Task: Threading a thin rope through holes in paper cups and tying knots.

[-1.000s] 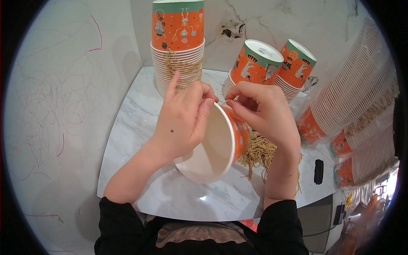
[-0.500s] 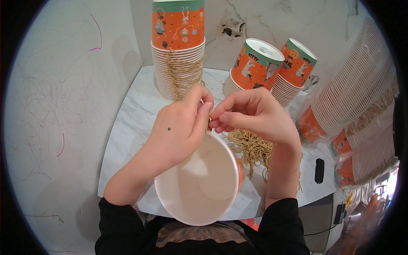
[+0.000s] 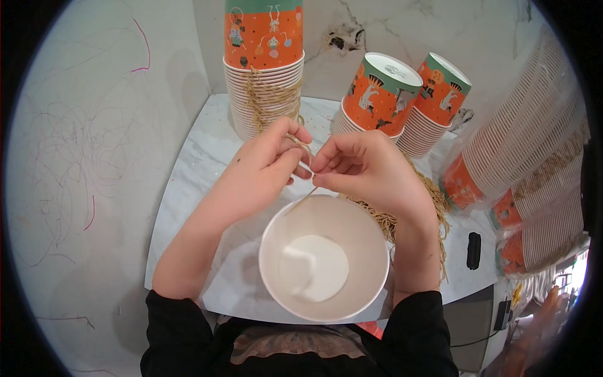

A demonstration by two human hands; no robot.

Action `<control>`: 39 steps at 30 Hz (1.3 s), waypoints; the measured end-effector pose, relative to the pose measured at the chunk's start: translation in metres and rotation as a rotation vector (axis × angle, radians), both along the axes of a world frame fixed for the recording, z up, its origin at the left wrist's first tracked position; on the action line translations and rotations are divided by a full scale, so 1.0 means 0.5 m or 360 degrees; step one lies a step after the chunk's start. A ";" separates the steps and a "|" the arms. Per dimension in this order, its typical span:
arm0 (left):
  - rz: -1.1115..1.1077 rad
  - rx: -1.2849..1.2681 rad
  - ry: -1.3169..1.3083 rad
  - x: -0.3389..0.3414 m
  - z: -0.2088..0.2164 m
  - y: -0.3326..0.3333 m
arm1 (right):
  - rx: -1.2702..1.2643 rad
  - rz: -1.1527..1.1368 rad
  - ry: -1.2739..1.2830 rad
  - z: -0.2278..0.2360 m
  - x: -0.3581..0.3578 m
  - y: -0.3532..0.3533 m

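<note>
Tan string (image 3: 306,197) is spanning both hands at mid-frame, head view. Right hand (image 3: 369,168): grip is pinching the string, sitting nearer the free end, which is slanting down-left from its fingertips across the rim of the white-lined bucket (image 3: 359,239), lower centre, mouth facing up. Left hand (image 3: 262,164): string is crossing curled fingers; cannot tell whether they are clamping it.

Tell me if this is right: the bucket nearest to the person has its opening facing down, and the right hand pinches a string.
Not quite: the bucket opens upward, as the head view shows. The right hand does pinch a string.
</note>
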State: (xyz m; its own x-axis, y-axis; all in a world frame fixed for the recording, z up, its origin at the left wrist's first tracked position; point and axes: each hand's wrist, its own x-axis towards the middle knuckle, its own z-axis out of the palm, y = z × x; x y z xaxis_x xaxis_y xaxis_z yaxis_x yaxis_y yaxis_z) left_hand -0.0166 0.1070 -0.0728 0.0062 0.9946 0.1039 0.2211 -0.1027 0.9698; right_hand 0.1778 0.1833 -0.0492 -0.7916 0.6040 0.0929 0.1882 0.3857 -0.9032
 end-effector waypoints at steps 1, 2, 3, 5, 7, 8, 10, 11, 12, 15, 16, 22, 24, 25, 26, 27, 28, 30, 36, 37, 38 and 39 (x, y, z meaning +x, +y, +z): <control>0.0006 -0.0003 0.0002 -0.010 -0.005 0.005 | 0.0051 -0.0003 0.0006 -0.002 0.000 0.003; -0.0101 -0.0057 0.0017 -0.021 -0.010 0.010 | 0.0049 0.0002 0.0008 -0.002 -0.001 0.004; -0.0208 -0.0112 0.0031 -0.032 -0.016 0.016 | 0.0031 0.0015 0.0002 -0.001 -0.001 0.004; -0.0504 -0.0142 0.0140 -0.053 -0.031 0.028 | 0.0018 0.0016 -0.0013 0.006 0.003 0.000; -0.0974 -0.0220 0.0402 -0.071 -0.034 0.041 | -0.0019 0.0016 0.0017 0.011 0.005 -0.003; -0.0972 -0.0221 0.0404 -0.074 -0.030 0.038 | -0.0019 0.0018 0.0018 0.008 0.006 -0.003; -0.1134 -0.0391 0.0552 -0.075 -0.015 0.031 | 0.0135 -0.0032 0.0079 0.003 0.009 -0.001; -0.1216 -0.0451 0.0671 -0.075 -0.011 0.034 | 0.0136 -0.0034 0.0078 0.003 0.012 -0.001; -0.1296 -0.0453 0.0775 -0.075 -0.015 0.035 | 0.0190 -0.0043 0.0067 0.003 0.014 0.000; -0.1372 -0.0459 0.0936 -0.071 -0.027 0.029 | 0.0131 0.0179 -0.0005 0.010 0.014 -0.009; -0.1384 -0.0417 0.0916 -0.069 -0.036 0.029 | 0.0022 0.0402 -0.0070 0.014 0.014 -0.013; -0.1656 -0.0345 0.0927 -0.048 -0.060 0.040 | 0.0541 0.0930 -0.0297 0.000 -0.003 -0.028; -0.1659 -0.0274 0.0932 -0.040 -0.066 0.039 | 0.0624 0.0957 -0.0280 -0.006 0.000 -0.025; -0.1605 -0.0357 0.0881 -0.040 -0.070 0.038 | 0.0680 0.0893 -0.0290 -0.008 0.002 -0.023; -0.1549 -0.0438 0.0831 -0.040 -0.071 0.037 | 0.0736 0.0828 -0.0298 -0.009 0.004 -0.020; -0.1542 -0.0444 0.0834 -0.041 -0.066 0.034 | 0.0762 0.0776 -0.0354 -0.006 0.005 -0.017; -0.1478 -0.0518 0.0737 -0.038 -0.058 0.033 | 0.0785 0.0714 -0.0420 -0.001 0.011 -0.013; -0.1412 -0.0593 0.0639 -0.035 -0.061 0.039 | 0.0793 0.0638 -0.0547 0.009 0.026 -0.001; -0.1289 -0.0486 0.0571 -0.023 -0.086 0.059 | 0.0828 0.0296 -0.0615 0.002 0.083 0.043; -0.1286 -0.0488 0.0572 -0.024 -0.086 0.058 | 0.0828 0.0298 -0.0613 0.004 0.081 0.044; -0.1228 -0.0475 0.0558 -0.026 -0.086 0.056 | 0.0845 0.0222 -0.0698 0.008 0.079 0.043; -0.1169 -0.0462 0.0544 -0.028 -0.085 0.054 | 0.0862 0.0146 -0.0782 0.010 0.077 0.042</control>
